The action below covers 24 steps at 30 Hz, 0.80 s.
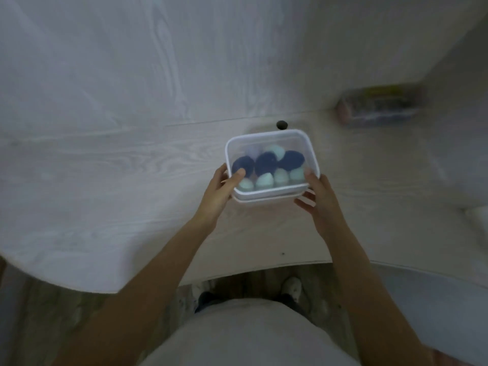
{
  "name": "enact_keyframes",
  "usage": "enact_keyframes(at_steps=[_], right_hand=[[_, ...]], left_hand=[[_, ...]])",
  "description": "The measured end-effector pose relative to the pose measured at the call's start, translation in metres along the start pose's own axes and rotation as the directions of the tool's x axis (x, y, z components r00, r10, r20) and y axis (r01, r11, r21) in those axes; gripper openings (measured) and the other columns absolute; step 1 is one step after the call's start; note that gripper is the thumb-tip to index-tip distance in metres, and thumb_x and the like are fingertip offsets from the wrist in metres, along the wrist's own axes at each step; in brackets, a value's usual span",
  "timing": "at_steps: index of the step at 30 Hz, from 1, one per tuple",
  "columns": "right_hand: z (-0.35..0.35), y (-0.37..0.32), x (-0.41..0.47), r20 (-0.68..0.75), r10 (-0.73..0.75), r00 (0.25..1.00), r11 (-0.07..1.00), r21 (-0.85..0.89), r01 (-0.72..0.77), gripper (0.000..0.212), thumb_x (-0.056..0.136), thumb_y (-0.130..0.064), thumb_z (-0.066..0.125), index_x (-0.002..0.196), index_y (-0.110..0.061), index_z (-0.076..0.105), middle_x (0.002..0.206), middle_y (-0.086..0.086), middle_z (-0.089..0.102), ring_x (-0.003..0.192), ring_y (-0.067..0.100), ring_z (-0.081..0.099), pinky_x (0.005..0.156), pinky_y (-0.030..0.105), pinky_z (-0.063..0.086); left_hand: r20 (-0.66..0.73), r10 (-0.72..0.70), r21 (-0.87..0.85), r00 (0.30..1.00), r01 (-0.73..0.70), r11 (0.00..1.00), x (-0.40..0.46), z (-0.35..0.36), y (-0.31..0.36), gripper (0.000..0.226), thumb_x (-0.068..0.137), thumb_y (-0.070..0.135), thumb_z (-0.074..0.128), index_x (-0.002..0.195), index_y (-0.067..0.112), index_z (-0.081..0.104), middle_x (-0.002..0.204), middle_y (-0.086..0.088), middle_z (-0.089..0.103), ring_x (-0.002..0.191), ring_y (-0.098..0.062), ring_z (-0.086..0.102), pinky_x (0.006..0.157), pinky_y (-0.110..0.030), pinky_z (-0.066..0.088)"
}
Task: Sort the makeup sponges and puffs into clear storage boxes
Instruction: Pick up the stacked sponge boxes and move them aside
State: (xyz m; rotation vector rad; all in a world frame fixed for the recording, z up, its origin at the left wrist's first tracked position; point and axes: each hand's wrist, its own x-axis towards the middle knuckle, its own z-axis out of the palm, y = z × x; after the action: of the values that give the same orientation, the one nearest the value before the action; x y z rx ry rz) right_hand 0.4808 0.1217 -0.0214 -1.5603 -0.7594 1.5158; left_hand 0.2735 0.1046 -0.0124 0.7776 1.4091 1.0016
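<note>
A clear storage box (272, 136) with a white rim sits in the middle of the view, held between both hands above the pale wooden table (105, 159). Inside lie several egg-shaped makeup sponges, dark blue ones (265, 163) in the middle row and pale mint ones (264, 181) along the near side. My left hand (220, 192) grips the box's left near corner, thumb on top. Gripping the right near corner is my right hand (320, 199), fingers under the base. A white lid edge (266, 200) shows beneath the box.
A second clear box (380, 107), blurred, with coloured contents, stands at the back right by the wall. A small dark round object (281, 124) lies just behind the held box. The table's near edge curves in front of my body; floor and shoes show below.
</note>
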Motion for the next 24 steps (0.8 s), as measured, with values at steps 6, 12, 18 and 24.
enact_keyframes(at_steps=[6,12,18,24], right_hand=[[-0.139,-0.02,0.01,-0.115,-0.068,0.991,0.997,0.013,0.07,0.04,0.093,-0.041,0.049,0.127,-0.02,0.046,0.118,0.005,0.06,0.104,0.02,0.061,0.079,0.033,0.052],[-0.225,-0.051,0.06,-0.181,-0.213,0.96,0.977,-0.052,0.206,0.048,0.099,-0.046,0.028,0.137,-0.02,0.041,0.128,0.004,0.056,0.107,0.014,0.058,0.094,0.034,0.048],[-0.27,-0.104,0.136,-0.199,-0.318,0.927,0.945,0.012,0.327,0.055,0.096,-0.036,0.046,0.145,-0.018,0.027,0.14,0.004,0.043,0.103,0.004,0.055,0.091,0.021,0.047],[-0.28,-0.157,0.198,-0.26,-0.334,0.906,0.937,0.013,0.349,0.041,0.087,-0.045,0.053,0.117,-0.016,0.058,0.11,0.005,0.067,0.093,0.016,0.067,0.08,0.033,0.054]], left_hand=[[0.167,-0.004,0.033,0.986,-0.002,0.999,0.012,0.138,-0.009,0.051,0.085,0.03,0.063,0.133,0.025,0.047,0.121,0.001,0.06,0.105,-0.012,0.06,0.083,-0.025,0.049],[0.131,0.031,-0.037,0.991,-0.026,0.999,0.046,0.246,0.001,0.046,0.081,0.028,0.068,0.125,0.026,0.053,0.113,0.007,0.064,0.105,-0.013,0.06,0.093,-0.036,0.048],[0.118,0.143,-0.117,0.983,-0.129,0.985,0.104,0.321,0.042,0.07,0.068,0.044,0.07,0.131,0.023,0.049,0.126,0.002,0.059,0.113,-0.013,0.056,0.096,-0.034,0.047],[0.141,0.108,-0.08,0.984,-0.097,0.992,0.174,0.366,0.077,0.082,0.061,0.06,0.069,0.131,0.022,0.049,0.128,0.0,0.058,0.114,-0.018,0.055,0.1,-0.039,0.043]])
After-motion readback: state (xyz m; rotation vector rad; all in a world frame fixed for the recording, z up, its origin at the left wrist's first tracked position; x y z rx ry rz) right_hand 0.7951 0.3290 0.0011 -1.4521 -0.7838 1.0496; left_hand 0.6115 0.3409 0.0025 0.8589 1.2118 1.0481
